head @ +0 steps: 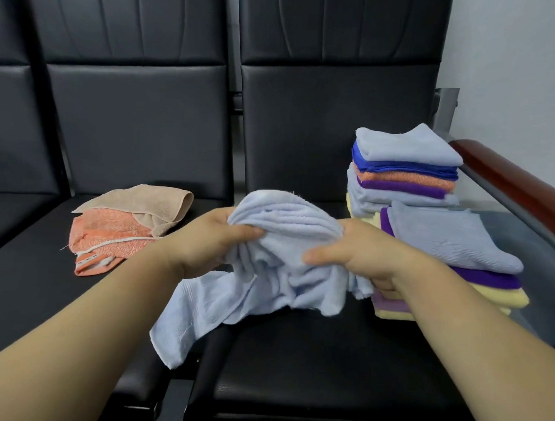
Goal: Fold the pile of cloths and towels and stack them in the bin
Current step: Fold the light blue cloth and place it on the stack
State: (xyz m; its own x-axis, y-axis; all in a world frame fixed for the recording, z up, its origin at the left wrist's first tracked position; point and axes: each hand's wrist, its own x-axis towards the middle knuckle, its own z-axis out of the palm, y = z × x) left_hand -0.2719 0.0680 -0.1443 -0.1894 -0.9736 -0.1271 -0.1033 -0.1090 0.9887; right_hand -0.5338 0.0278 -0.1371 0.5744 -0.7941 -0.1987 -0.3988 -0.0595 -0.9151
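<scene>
Black padded seats (296,352). Above them, light blue towel (267,273) bunched, gripped by left hand (206,239) and right hand (362,254), fingers (221,216) curled into its folds. Folded stacks (404,145) just right; no bin in sight. Risk: crooked fold from bunching; right forearm (455,311) toppling near stack (451,244).

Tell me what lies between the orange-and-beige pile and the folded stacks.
In the head view: the crumpled light blue towel, gripped by the left hand and right hand.

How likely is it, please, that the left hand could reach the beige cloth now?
Probably yes: nothing lies between the left hand and the beige cloth, though it grips the blue towel.
</scene>
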